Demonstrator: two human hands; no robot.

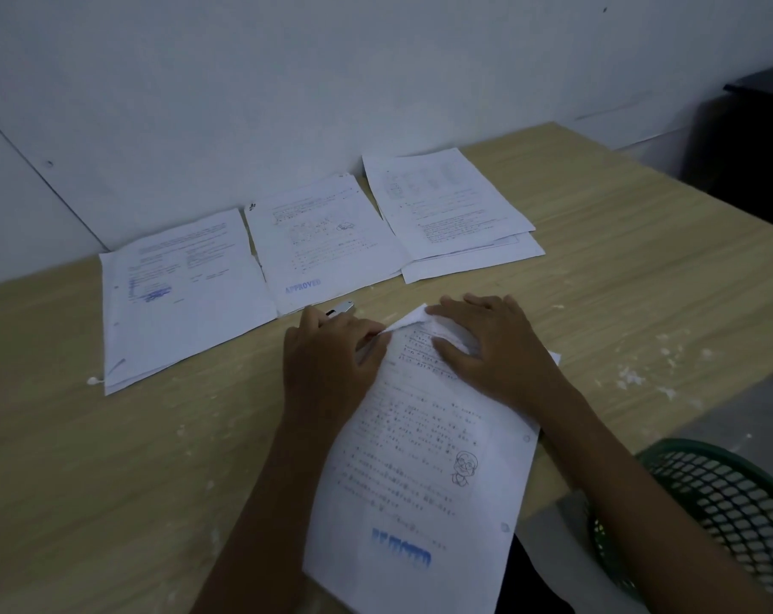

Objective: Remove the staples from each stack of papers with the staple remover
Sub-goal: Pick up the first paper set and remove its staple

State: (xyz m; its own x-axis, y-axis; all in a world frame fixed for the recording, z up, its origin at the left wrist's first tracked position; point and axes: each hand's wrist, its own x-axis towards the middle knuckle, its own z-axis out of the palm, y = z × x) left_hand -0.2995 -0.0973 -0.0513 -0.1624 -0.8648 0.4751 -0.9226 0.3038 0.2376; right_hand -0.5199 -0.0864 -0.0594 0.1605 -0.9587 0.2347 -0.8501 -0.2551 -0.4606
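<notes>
Dim light over the bench (110, 458): my left hand (331, 361) grips the staple remover (341, 309), my right hand (495, 347) pins the stack's (420, 458) folded corner, which may tear under a skewed pull.

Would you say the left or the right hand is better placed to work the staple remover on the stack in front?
Probably the left hand: it grips the staple remover beside the stack's folded corner, while the right hand presses the stack flat.
</notes>
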